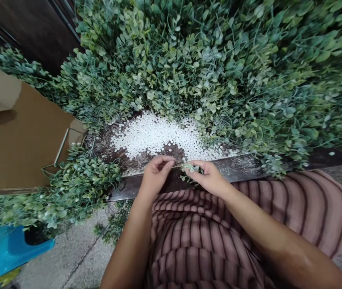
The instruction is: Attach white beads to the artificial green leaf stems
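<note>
Over the near edge of a dark table my two hands almost meet. My right hand [204, 175] is closed on a small artificial leaf sprig [192, 167], whose leaves stick out around the fingertips. A thin pale stem runs from the sprig toward my left hand [158, 170], and its thumb and forefinger pinch the end of that stem. Just beyond the hands lies a spread heap of small white beads [155, 134]. Whether a bead sits between the left fingertips is too small to tell.
A large mass of artificial greenery [195, 72] covers the table's far side and right. At the left stands a cardboard box [23, 136] with a bent metal wire [61, 148], and more leaf sprigs [83, 180] lie beside it. A blue plastic stool-like object [11, 249] is on the floor.
</note>
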Demonstrator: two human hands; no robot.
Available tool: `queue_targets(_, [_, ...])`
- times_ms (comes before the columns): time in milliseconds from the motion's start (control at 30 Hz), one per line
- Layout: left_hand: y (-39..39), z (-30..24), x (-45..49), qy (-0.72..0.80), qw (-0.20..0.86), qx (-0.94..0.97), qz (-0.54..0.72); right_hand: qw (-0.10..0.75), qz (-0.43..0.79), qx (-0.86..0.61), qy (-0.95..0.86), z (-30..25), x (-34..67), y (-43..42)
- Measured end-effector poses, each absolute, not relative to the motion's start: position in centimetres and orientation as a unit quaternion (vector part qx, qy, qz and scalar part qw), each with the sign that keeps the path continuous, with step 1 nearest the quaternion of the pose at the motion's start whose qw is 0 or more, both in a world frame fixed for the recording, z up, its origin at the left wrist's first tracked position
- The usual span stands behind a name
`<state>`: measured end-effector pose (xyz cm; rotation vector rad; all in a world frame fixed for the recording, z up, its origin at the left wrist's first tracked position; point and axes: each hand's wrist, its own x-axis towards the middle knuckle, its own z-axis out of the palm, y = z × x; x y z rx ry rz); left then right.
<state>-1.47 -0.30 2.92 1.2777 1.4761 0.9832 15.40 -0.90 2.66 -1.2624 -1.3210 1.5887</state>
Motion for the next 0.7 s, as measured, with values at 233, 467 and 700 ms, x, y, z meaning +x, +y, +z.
queue_targets(233, [2.5, 0.6, -5.0, 0.723, 0.147, 0.629, 0.247, 0.364, 0.656, -0.534, -0.390, 2.7, 15.1, -0.5])
queue_targets(467, [3.3, -0.1, -4.4, 0.720, 0.139, 0.633, 0.246, 0.393, 0.696, -0.543, -0.256, 2.4, 14.7, -0.2])
queue_targets(700, [1.9, 1.0, -3.5, 0.677, 0.265, 0.572, 0.379, 0.366, 0.703, -0.528, -0.304, 2.6, 14.7, 0.0])
